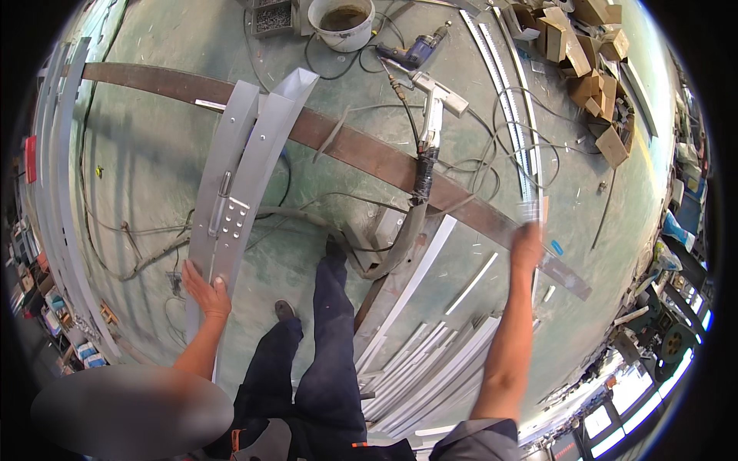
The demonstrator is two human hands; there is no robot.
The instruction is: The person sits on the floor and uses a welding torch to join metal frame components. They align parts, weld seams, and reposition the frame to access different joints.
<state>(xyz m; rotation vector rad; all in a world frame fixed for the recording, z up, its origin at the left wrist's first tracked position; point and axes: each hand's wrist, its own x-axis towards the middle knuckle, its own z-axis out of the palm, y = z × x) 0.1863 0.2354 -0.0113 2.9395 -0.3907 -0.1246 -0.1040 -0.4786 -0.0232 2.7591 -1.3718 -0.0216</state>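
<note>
My left hand (pixel 206 292) lies on the lower part of two grey metal profiles (pixel 261 138) set side by side, thumb apart from the flat fingers. A hinge-like metal barrel (pixel 224 184) and several round holes show on the profiles above that hand. The profiles lean across a long brown steel beam (pixel 369 157). My right hand (pixel 526 244) is far out to the right, closed and smeared by motion, over the near end of long pale perforated strips (pixel 507 107). A whitish blur at its fingers is too smeared to name.
A white welding gun (pixel 438 94) with a thick cable rests across the beam. Behind it are a blue power drill (pixel 419 50) and a white bucket (pixel 342 24). Cardboard boxes (pixel 596 92) lie at far right. Pale metal strips (pixel 430 361) lie right of my legs; long profiles (pixel 65 192) stand left.
</note>
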